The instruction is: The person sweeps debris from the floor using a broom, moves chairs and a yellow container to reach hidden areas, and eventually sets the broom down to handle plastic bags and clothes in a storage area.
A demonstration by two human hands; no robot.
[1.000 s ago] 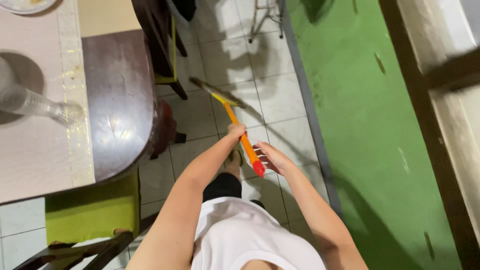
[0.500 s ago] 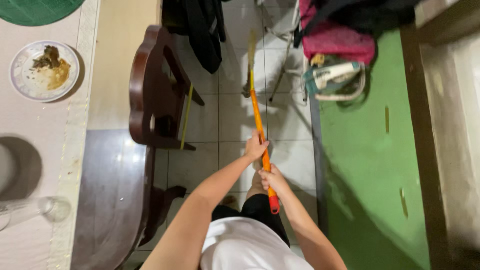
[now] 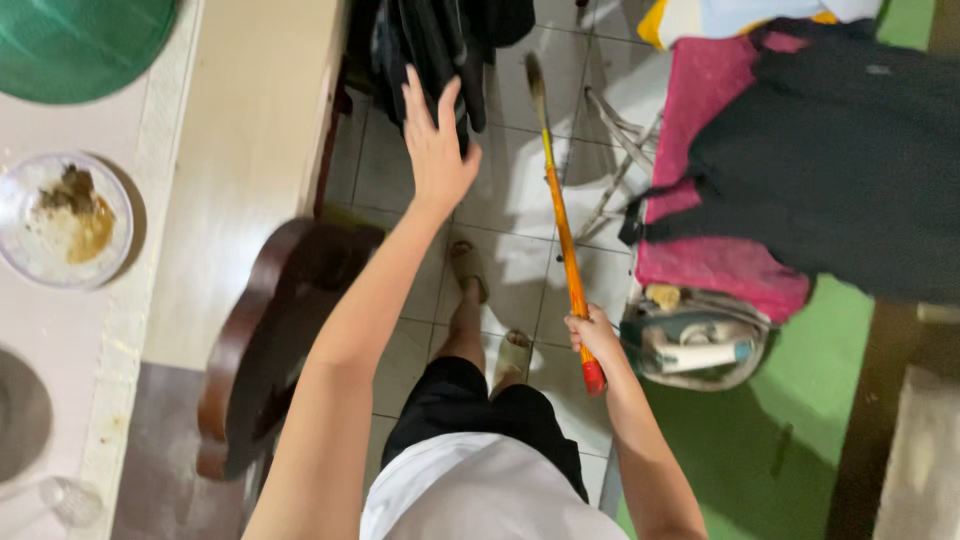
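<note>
My right hand [image 3: 592, 335] grips the lower end of an orange-and-yellow broom handle [image 3: 565, 240], whose dark bristles [image 3: 535, 78] rest on the white tiled floor ahead. My left hand [image 3: 436, 140] is raised with fingers spread, reaching toward dark clothes [image 3: 440, 40] that hang over a chair back. It touches or nearly touches the cloth; I cannot tell which. My feet in sandals [image 3: 470, 270] stand on the tiles between both arms.
A dark wooden chair [image 3: 270, 330] stands at my left, beside a table [image 3: 230, 180] with a plate of food [image 3: 62, 218] and a green lid [image 3: 80, 45]. At right a pink ironing board [image 3: 700, 200] carries dark cloth, with an iron [image 3: 695, 345] beneath on green floor.
My left hand let go of the broom handle and reached forward to the hanging clothes. The right hand alone keeps the broom. The view shifted further forward.
</note>
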